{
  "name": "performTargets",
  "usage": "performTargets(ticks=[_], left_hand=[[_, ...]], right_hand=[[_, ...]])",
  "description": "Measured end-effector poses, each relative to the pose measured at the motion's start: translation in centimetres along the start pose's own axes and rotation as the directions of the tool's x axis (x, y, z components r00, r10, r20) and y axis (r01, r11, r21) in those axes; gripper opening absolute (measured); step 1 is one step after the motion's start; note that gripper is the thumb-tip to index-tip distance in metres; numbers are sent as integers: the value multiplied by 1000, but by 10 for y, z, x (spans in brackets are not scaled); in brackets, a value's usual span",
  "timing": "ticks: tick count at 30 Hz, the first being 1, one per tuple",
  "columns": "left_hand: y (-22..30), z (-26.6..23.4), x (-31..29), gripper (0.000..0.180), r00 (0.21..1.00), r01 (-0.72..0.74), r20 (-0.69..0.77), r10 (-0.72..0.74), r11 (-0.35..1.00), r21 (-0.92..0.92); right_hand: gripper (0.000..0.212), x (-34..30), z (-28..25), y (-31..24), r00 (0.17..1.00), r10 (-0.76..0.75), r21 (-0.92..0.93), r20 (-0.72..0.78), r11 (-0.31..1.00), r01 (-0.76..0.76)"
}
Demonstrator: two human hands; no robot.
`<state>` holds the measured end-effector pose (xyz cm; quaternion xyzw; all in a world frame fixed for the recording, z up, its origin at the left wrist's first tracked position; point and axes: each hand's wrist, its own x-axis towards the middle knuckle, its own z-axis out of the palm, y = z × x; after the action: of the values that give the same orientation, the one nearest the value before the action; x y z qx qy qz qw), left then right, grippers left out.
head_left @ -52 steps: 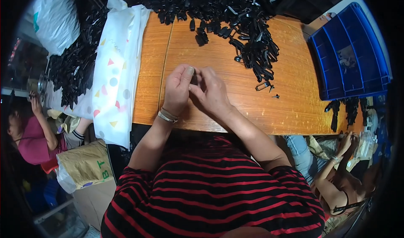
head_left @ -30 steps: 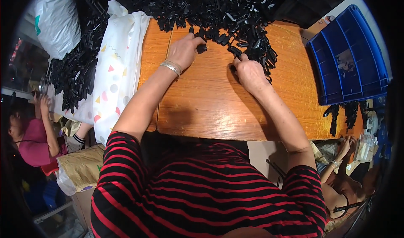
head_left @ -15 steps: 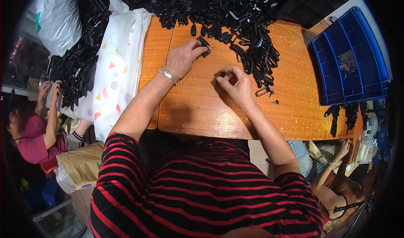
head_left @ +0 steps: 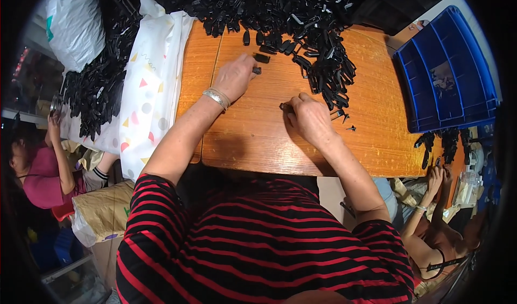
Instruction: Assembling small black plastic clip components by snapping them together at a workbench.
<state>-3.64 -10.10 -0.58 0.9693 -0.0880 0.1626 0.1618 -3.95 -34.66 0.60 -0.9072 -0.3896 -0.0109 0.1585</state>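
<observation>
My left hand (head_left: pixel 236 78) is closed in a pinch on a small black plastic piece (head_left: pixel 257 70), low over the wooden table. Just beyond its fingertips lies a larger black plastic piece (head_left: pixel 262 58). My right hand (head_left: pixel 313 119) is turned back-up, its fingers closed on another small black plastic piece (head_left: pixel 283 106) that pokes out at the fingertips. The rest of that piece is hidden by the fingers. A big heap of black plastic clip-like parts (head_left: pixel 258 13) covers the far side, and a tongue of it (head_left: pixel 329 70) runs down beside my right hand.
A blue divided crate (head_left: pixel 449 72) stands tilted at the right edge of the table (head_left: pixel 247 148). Patterned white sheeting (head_left: pixel 148 89) lies on the left, with more black parts (head_left: pixel 99 102) past it. A small loose black piece (head_left: pixel 351 128) lies right of my right hand. Co-workers sit on both sides.
My right hand has rolled over from thumb-side up to back up and shifted slightly nearer. My left hand has drawn back a little to the left, leaving the larger black piece on the table.
</observation>
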Motion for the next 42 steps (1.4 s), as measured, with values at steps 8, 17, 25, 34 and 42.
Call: performTargets(ticks=[8,17,25,34,42], left_hand=[[44,-2,-18,26,924,325,90,-371,638,-698],[75,-6,-45,26,890,418,329,-314,280,-864],[61,-9,-58,15,872,319,327,-366,-83,-944],[67,-14,-55,17,879,154,205,-430,-149,-977],[63,-15,-58,26,876,233,252,-410,-96,-968]], right_hand=[[23,23,7,-24,928,254,551,-273,832,-66],[22,28,16,-35,881,365,700,-300,712,-56],[19,26,10,-43,908,336,841,-251,540,33],[21,22,11,-46,922,307,891,-235,448,78],[23,22,19,-44,921,292,853,-256,517,73]])
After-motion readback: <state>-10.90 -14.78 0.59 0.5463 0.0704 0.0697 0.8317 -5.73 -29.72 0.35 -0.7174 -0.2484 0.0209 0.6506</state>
